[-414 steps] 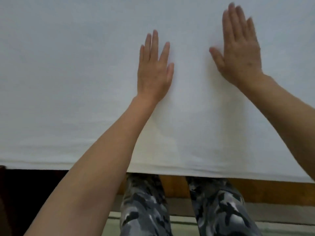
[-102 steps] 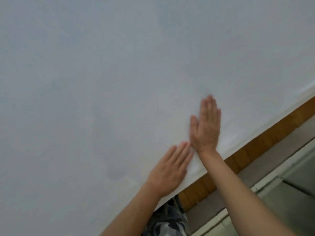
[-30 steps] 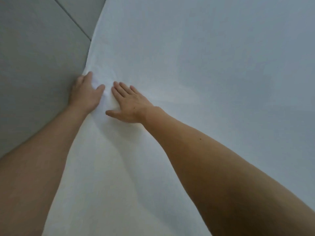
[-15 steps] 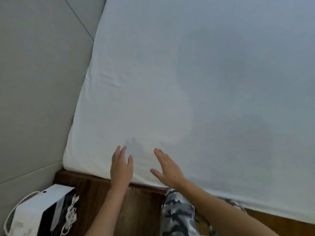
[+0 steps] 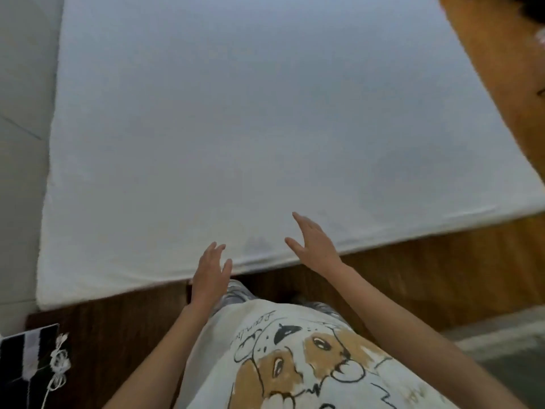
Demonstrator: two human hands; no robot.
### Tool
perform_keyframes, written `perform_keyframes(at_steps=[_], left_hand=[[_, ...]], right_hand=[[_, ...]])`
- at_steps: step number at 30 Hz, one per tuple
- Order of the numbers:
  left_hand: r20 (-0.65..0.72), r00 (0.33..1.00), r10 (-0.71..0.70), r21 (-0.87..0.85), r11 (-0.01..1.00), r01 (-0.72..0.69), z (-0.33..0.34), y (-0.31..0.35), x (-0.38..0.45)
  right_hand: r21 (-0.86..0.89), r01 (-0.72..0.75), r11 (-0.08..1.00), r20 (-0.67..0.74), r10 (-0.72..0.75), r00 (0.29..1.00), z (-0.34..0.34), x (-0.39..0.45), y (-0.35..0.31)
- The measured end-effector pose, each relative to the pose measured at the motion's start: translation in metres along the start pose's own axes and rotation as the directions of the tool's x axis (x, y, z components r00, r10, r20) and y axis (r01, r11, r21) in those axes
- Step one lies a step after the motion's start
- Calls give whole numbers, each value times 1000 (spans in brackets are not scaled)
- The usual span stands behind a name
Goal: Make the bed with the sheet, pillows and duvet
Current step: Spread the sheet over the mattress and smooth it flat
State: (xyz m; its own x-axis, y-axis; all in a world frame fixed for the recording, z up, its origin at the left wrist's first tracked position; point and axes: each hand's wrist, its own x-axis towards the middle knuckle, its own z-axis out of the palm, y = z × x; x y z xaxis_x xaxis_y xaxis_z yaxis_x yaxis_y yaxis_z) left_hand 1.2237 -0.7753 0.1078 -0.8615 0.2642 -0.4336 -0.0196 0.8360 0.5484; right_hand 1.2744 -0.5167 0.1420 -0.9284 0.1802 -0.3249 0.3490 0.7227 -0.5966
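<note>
1. Standing at the near edge of the bed, the person held both hands out over the white sheet (image 5: 265, 128), which lay spread flat across the whole mattress and ran down over the near edge onto the wooden bed frame (image 5: 427, 270).
2. The left hand (image 5: 209, 273) was relaxed, fingers straight and a little apart, grasping nothing; it hung over the sheet's near edge, and whether it touched the cloth could not be told.
3. The right hand (image 5: 314, 246) was likewise loose and empty, fingers extended and thumb spread, above the sheet just inside the edge.
4. The sheet looked smooth, with only faint creases near the right-hand near corner, so the sheet step seemed close to done.
5. To finish it well, it would have been wise to sweep flat palms outward from the middle toward that creased corner, then tuck the hanging edge evenly so no slack stayed along the frame.
6. Neither pillows nor a duvet appeared in view, so the rest of the task seemingly called for fetching them from elsewhere.
7. The only container in sight was a black-and-white paper bag (image 5: 26, 352) on the floor at the near left, beside the wall (image 5: 20, 172); a white cord (image 5: 57, 370) hung along its side, and its contents could not be seen.
</note>
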Motion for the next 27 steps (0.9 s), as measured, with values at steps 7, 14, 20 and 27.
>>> perform_keyframes(at_steps=[7, 14, 20, 27], left_hand=[[208, 913, 352, 56, 927, -370, 80, 178, -46], [394, 798, 456, -36, 875, -483, 142, 317, -68], [467, 708, 530, 4, 800, -601, 220, 430, -26], [610, 515, 602, -17, 659, -752, 363, 622, 16]], right_hand=[[335, -339, 879, -338, 448, 828, -118, -213, 147], [501, -416, 759, -510, 647, 567, -185, -344, 246], [518, -484, 706, -506, 709, 492, -225, -353, 331], [706, -486, 515, -438, 857, 271, -314, -343, 417]])
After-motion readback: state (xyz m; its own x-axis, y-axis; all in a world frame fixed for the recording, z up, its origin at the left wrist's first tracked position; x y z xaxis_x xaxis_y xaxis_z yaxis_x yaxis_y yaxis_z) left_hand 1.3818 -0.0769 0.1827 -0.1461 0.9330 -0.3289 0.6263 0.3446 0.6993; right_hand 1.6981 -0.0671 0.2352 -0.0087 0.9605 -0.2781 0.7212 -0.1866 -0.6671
